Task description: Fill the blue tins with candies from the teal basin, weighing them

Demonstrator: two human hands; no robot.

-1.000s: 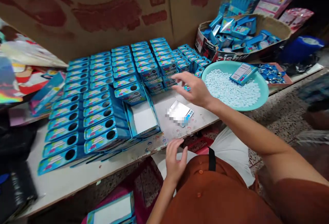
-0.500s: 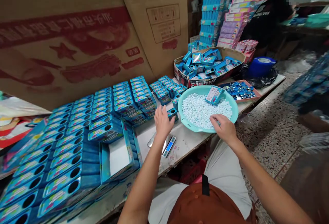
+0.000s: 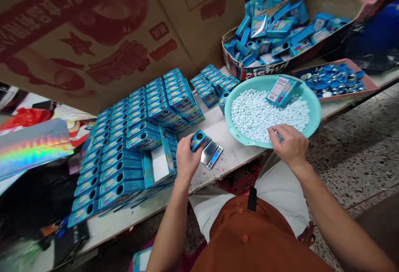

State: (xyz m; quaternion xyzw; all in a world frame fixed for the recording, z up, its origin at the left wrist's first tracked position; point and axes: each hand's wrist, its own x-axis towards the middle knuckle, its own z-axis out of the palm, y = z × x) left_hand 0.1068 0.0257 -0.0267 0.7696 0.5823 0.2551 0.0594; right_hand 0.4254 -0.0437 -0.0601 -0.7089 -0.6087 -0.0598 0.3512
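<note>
My left hand is closed around a small blue box with a round dark hole in its top. The box is beside the silver pan of a small digital scale; whether it touches the pan I cannot tell. At the near edge of a turquoise basin, my right hand has its fingers pinched together. Something small and greyish shows between them, too little to name. Pale small tablets fill much of the basin. Another blue box lies tilted on top of them.
Rows of blue boxes stand on the table left, around an open tray. Behind the basin are a cut-down carton of jumbled blue boxes and a pink tray of blue caps. A big brown carton stands at the back.
My left hand has gone from spread fingers to gripping the small blue box. My right hand's fingers have drawn together at the basin's near edge. The view has tilted down.
</note>
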